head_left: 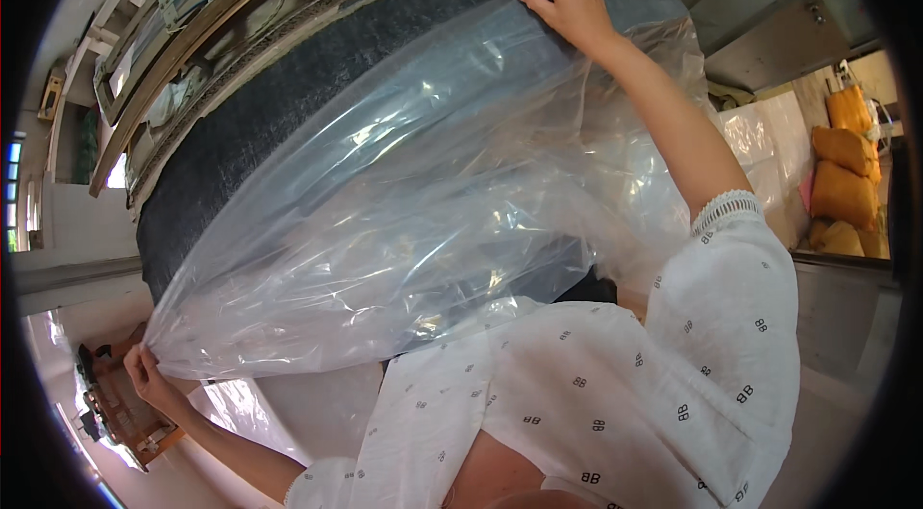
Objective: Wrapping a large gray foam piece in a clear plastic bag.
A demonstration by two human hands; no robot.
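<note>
Stretching arms, pinched plastic sheet

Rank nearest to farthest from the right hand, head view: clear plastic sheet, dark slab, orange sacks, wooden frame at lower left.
1. clear plastic sheet: pinched in the right hand, top centre.
2. dark slab: directly behind the sheet.
3. orange sacks: far right.
4. wooden frame: lower left, by the left hand.

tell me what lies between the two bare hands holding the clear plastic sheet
Head view: the clear plastic sheet stretches from the left hand to the right hand, over a dark grey slab.
</note>
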